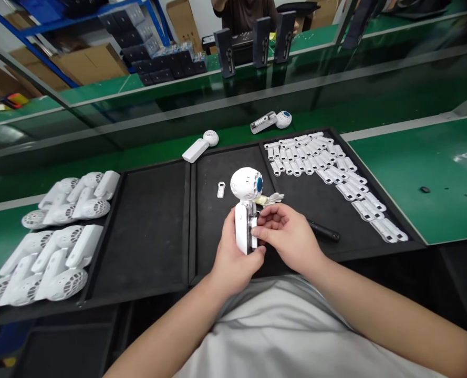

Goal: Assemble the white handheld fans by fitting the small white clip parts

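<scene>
While the left hand [235,257] wraps around the upright handle of a white plastic handheld fan [243,226], its fingers [258,252] closed on the lower part, the right hand [286,236] presses in from the side, its fingers [263,217] bent and pinching the handle's right edge. The fan stands upright just above the middle of the frame, its round white head with a blue centre [247,185] on top, and it is held above a black compartmented tray [146,226]. A pale yellow strip [270,200] shows just behind the fan, though it is too blurred to identify. Near the right hand lies a black-handled tool [324,230], and a small white part [221,189] rests to the left of the fan. Rows of small white clips [312,157] run in a curving band across the tray's right section. At the left of the frame, 2 groups of white folded fans with grilled heads [65,199] lie on the tray's left edge. Farther up, 2 more white fans [199,146] sit on the green tabletop [398,184]. Beyond a glass panel [99,113] at the top, dark upright packages [225,52] stand in a row, a co-worker [245,13] is partly in view, and cardboard boxes [87,63] fill the upper left.
</scene>
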`<action>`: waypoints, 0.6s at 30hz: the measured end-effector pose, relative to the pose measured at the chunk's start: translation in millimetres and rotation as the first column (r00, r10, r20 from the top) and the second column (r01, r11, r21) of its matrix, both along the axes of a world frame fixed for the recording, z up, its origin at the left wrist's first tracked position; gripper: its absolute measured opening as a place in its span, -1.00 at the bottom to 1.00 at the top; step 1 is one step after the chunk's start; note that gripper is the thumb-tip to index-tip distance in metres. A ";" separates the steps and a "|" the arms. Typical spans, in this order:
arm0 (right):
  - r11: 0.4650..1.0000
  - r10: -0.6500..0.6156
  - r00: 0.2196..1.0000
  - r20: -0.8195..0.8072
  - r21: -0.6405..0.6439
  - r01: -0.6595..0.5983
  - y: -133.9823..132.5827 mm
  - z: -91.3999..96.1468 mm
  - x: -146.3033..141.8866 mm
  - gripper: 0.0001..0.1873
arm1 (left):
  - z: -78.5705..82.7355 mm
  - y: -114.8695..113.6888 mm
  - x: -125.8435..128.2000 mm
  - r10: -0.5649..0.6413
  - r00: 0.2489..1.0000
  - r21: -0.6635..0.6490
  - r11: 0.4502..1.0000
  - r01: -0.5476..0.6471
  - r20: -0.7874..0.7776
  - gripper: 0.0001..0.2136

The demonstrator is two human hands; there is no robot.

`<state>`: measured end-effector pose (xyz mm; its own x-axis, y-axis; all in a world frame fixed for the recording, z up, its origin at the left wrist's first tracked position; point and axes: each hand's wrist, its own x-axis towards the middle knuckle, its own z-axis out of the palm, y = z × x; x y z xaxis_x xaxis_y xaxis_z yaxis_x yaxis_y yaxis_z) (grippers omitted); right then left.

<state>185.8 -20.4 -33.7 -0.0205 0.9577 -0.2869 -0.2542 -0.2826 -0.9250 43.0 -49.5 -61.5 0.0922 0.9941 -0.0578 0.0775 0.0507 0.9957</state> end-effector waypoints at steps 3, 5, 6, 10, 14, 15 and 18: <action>0.995 0.066 0.996 -0.058 -0.072 -0.070 3.0 -2.0 -1.8 -0.52 | -1.4 -0.5 -2.3 0.002 1.000 0.005 1.000 -0.002 0.021 -0.24; 0.989 0.110 0.990 -0.085 -0.093 -0.118 3.8 -2.9 -2.1 -0.53 | -2.1 -1.3 -4.1 0.010 1.000 0.013 1.000 -0.010 0.005 -0.23; 0.987 0.122 0.988 -0.091 -0.091 -0.130 4.0 -3.1 -2.0 -0.54 | -2.2 -1.6 -5.0 0.019 1.000 0.010 1.000 -0.018 -0.007 -0.21; 0.988 0.115 0.991 -0.075 -0.096 -0.122 4.4 -2.3 -1.6 -0.54 | -1.2 -1.9 -7.8 0.035 0.999 -0.021 0.999 -0.036 -0.030 -0.18; 0.995 0.049 0.999 0.003 -0.085 -0.048 2.9 -1.6 -5.3 -0.57 | -0.5 -1.0 -7.5 0.028 0.999 -0.031 0.999 -0.029 -0.036 -0.17; 0.996 0.038 0.999 0.025 -0.078 -0.036 1.9 -2.0 -6.5 -0.58 | -0.9 -0.7 -7.0 0.026 0.999 -0.031 0.999 -0.027 -0.041 -0.17; 0.998 0.062 0.992 0.106 -0.034 -0.059 -0.9 -5.7 -6.0 -0.59 | -1.9 0.9 -4.9 0.037 0.999 -0.052 0.998 -0.036 0.019 -0.20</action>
<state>179.8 -21.3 -39.4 -0.0456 0.9464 -0.3198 -0.1355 -0.3230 -0.9366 38.1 -48.6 -63.4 0.0575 0.9925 -0.1081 0.0543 0.1050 0.9930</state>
